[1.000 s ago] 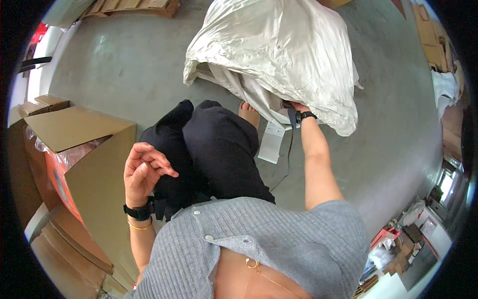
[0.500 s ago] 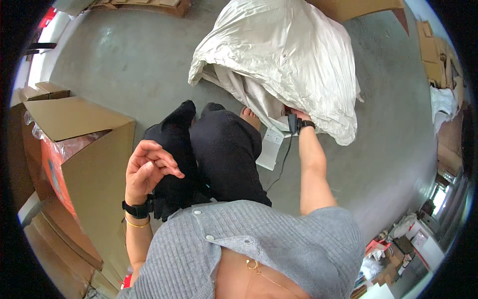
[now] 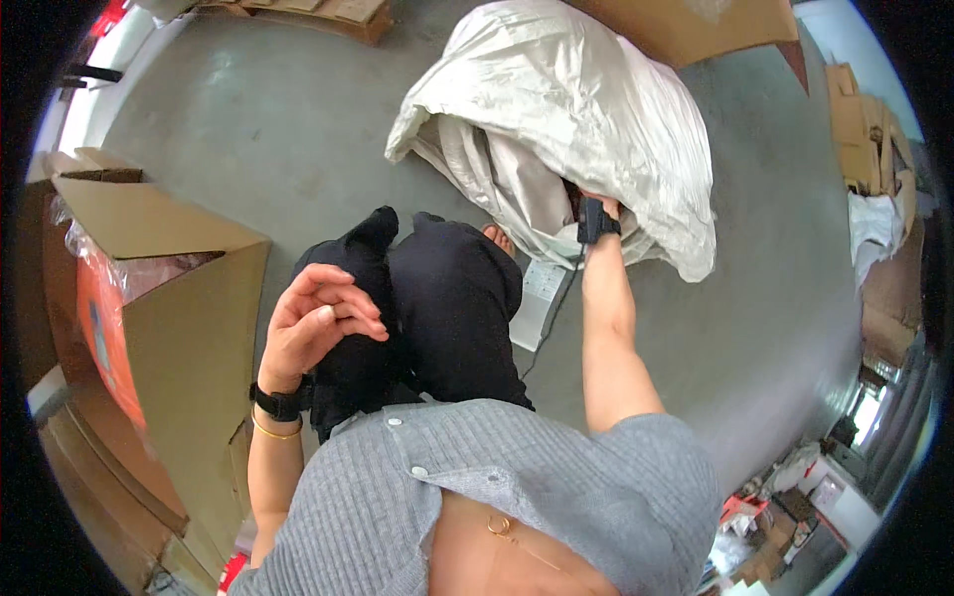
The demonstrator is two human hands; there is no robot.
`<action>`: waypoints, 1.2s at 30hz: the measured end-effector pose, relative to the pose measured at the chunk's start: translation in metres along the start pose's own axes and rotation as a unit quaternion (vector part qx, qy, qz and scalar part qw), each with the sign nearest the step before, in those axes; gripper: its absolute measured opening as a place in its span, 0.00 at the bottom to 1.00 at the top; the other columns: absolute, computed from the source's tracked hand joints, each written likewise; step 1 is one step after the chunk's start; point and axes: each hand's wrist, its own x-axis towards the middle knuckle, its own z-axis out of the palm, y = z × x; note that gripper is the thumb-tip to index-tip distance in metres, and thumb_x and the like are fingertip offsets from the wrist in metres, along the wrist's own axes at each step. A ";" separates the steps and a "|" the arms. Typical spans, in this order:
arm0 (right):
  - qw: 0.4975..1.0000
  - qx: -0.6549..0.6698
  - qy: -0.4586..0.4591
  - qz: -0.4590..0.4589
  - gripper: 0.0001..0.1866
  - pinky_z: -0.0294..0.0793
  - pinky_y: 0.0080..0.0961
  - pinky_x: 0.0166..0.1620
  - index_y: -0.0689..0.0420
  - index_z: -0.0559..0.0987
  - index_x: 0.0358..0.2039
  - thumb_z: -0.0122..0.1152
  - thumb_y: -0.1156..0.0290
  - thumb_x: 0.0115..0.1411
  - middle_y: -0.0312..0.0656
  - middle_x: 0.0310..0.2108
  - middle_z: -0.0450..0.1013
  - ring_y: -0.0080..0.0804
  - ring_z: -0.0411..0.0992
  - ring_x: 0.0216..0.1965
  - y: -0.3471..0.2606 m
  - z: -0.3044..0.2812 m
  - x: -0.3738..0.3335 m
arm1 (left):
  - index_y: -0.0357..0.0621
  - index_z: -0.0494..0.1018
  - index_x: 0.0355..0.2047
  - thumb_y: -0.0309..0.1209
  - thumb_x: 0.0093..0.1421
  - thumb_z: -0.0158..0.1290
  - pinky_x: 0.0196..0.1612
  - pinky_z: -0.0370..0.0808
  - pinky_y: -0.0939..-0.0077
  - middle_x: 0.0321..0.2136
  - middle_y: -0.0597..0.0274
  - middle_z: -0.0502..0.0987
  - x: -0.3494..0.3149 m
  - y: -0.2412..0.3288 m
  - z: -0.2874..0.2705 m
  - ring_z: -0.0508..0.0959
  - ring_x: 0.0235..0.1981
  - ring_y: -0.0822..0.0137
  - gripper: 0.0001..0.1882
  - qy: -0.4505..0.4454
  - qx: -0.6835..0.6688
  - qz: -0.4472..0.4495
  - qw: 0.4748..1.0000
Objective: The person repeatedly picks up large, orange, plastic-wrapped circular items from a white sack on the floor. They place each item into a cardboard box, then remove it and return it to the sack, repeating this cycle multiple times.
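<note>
A large off-white sack of creased, shiny material lies on the floor ahead of me, its mouth facing me. My right hand reaches into that mouth, and the folds hide its fingers. A black strapped device with a thin dark cable sits on the right wrist. My left hand hovers over my left knee, holding nothing, with fingers loosely bent and apart. Just below the sack's mouth, beside my foot, lies a white printed flat piece, partly covered by the sack.
At the left stands an open cardboard box with an orange, plastic-wrapped item inside. Another cardboard box is beyond the sack. A wooden pallet lies at the far left. Stacked cardboard lines the right side.
My right hand has gone slightly farther into the sack, and the sack's mouth gapes a little wider around it. My left hand has shifted slightly up and right.
</note>
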 end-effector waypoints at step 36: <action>0.382 -0.558 -0.177 -0.715 0.29 0.61 0.35 0.54 0.62 0.63 0.51 0.50 0.54 0.56 0.45 0.50 0.63 0.37 0.63 0.51 -0.181 0.189 -0.469 | 0.24 0.48 0.54 0.55 0.59 0.37 0.51 0.66 0.55 0.46 0.36 0.65 -0.038 0.017 -0.022 0.68 0.48 0.48 0.40 -0.017 -0.211 -0.122 0.970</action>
